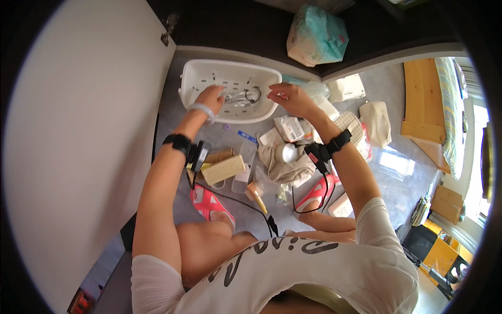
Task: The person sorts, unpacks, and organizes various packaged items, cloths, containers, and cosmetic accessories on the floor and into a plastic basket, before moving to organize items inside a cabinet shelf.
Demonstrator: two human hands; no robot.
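A white plastic basket (231, 67) with slotted holes stands on the floor before me. Inside it lie a crumpled clear plastic bag (237, 100) and a dark looped cord (254, 94). My left hand (211, 99) reaches over the near left rim, fingers curled beside the bag; whether they grip it is hidden. At the basket's right end is my right hand (292, 98), its thumb and fingers bent and slightly apart, with nothing visible between them. I cannot tell whether it touches the rim.
A white cabinet door (86, 117) stands at left. A turquoise-and-white package (317, 35) sits on the dark shelf. Between my feet and the basket lie a yellowish box (223, 169), a beige cloth (292, 168), a white jar (287, 153) and a white pouch (375, 123).
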